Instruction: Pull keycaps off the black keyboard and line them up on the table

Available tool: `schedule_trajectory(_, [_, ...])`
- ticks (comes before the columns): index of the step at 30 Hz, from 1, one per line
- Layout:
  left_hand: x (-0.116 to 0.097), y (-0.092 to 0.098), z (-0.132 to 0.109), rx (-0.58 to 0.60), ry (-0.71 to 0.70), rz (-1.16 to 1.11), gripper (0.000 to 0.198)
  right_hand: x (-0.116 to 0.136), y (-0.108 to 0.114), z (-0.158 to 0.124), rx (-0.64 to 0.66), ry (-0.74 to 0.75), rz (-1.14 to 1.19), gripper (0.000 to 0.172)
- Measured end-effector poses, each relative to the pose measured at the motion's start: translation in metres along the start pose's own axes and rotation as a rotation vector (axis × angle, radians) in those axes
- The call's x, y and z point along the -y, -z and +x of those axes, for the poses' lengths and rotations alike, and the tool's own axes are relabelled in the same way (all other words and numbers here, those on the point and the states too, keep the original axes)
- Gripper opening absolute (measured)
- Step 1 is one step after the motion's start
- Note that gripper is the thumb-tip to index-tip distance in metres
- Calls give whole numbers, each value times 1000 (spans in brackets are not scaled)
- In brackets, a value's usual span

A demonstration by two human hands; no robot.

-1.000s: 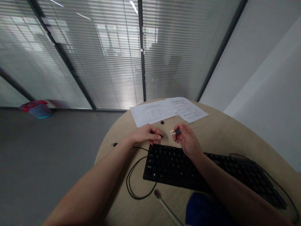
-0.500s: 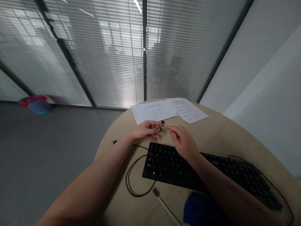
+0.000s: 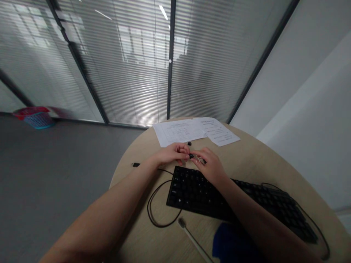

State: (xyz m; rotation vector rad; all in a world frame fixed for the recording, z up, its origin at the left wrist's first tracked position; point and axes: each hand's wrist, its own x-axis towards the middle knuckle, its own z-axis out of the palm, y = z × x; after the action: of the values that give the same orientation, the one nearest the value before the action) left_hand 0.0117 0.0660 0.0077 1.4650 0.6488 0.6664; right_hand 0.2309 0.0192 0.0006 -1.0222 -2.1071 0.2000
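Observation:
A small black keycap (image 3: 191,156) is pinched between the fingertips of my left hand (image 3: 174,153). My right hand (image 3: 210,164) meets it from the other side, thumb and forefinger touching the keycap. Tucked in the right hand is a wire keycap puller (image 3: 198,160) with thin pale prongs; its dark end is mostly covered by the fingers. Just beyond the left fingers, another black keycap (image 3: 189,143) lies on the table. Below both hands is a black keyboard (image 3: 192,190), partly covered by my right forearm.
Printed sheets (image 3: 178,131) lie at the far edge of the round wooden table (image 3: 246,157). A USB plug (image 3: 135,164) and looped cable (image 3: 149,208) are at left. Nearer me are a brush (image 3: 192,237) and blue cloth (image 3: 230,243). A basket (image 3: 38,118) stands on the floor.
My right hand has moved left and closed in on the keycap held by my left hand. Both hands now touch it, where before a gap lay between them.

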Motion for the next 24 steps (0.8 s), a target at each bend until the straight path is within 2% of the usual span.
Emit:
schedule_trajectory(9, [4,-2,3,-13,-1,44,39,-6,-10,0,-48,-20,-27,13])
schedule_trajectory(11, [4,1,4,-89,-23,153,33,-7,-9,1,-52,-48,-50,13])
schedule_trajectory(13, [5,8,4,-251,-83,350,24,-9,-3,3,-51,-82,-76,14])
schedule_trajectory(16, [6,19,2,-440,-157,647,25,-15,9,8,56,-141,-136,13])
schedule_trajectory(20, [6,22,2,-432,-160,839,30,-36,20,24,257,-288,-179,17])
schedule_trajectory(24, [6,22,3,-422,-165,920,29,-64,12,52,304,-426,-149,15])
